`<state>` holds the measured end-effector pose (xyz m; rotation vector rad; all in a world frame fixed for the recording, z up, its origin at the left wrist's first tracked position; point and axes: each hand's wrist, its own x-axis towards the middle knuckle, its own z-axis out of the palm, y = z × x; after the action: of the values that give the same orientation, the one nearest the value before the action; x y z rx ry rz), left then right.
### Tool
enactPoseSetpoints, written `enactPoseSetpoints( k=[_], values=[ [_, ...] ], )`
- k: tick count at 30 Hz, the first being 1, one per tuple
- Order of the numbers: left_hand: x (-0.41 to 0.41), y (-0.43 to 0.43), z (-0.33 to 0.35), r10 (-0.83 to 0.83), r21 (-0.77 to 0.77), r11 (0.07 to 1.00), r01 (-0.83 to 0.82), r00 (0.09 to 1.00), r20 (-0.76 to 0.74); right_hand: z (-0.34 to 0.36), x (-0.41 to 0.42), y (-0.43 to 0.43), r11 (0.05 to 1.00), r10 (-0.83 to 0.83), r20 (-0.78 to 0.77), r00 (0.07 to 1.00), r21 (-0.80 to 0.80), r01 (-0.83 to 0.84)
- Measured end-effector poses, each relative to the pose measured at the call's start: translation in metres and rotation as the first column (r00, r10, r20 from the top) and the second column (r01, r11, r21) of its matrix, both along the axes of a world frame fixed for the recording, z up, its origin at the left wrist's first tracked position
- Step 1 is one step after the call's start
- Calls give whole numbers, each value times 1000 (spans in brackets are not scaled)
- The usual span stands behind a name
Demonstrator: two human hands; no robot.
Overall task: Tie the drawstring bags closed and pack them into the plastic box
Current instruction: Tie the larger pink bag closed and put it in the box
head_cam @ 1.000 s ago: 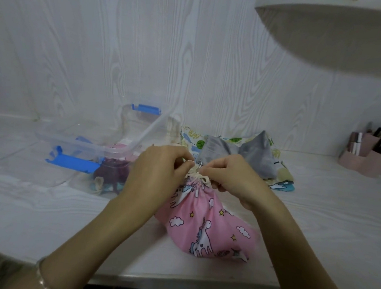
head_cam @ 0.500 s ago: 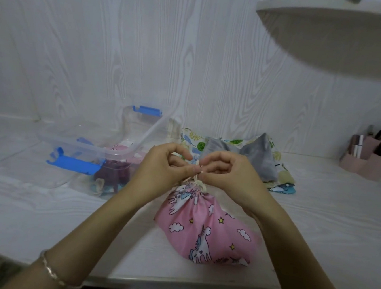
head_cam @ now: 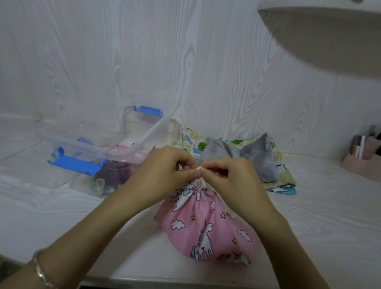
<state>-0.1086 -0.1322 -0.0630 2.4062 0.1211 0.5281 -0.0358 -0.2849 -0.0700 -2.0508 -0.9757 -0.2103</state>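
The left hand (head_cam: 166,172) and right hand (head_cam: 232,182) each pinch the cord (head_cam: 200,169), fingertips meeting at the gathered neck of the pink bag (head_cam: 203,226). The bag rests on the table directly under the grip. Its long axis runs from the neck down toward the person, with the neck pointing up and away. The open plastic box (head_cam: 119,154) lies to the left, nearer the left hand, so I judge the packing move goes that way.

I'm seeing the white table (head_cam: 29,211) carrying a pink bag (head_cam: 203,228) centrally, plastic box (head_cam: 119,154) at ten o'clock, heaped bags (head_cam: 262,159) at one, pink organizer (head_cam: 367,163) at two.
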Motion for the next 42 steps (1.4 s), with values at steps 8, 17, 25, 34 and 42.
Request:
enactPoseSetpoints(
  k=[8, 17, 25, 34, 42],
  values=[
    [3, -2, -1, -11, -152, 988, 24, 996, 85, 1, 9, -5, 965, 171, -499, 850, 257, -43],
    [0, -8, 5, -41, -65, 997, 49, 992, 119, -29, 30, 6, 772, 611, -771, 178, 630, 77],
    [5, -4, -3, -22, -166, 986, 34, 997, 79, -4, 5, 2, 891, 319, -605, 729, 453, -14],
    [11, -3, -7, 45, -255, 967, -25, 996, 73, -7, 1, 4, 930, 96, -230, 968, 368, -5],
    [6, -2, -3, -11, -295, 955, 29, 998, 62, -3, 5, 0, 939, 105, -308, 945, 344, 8]
  ],
)
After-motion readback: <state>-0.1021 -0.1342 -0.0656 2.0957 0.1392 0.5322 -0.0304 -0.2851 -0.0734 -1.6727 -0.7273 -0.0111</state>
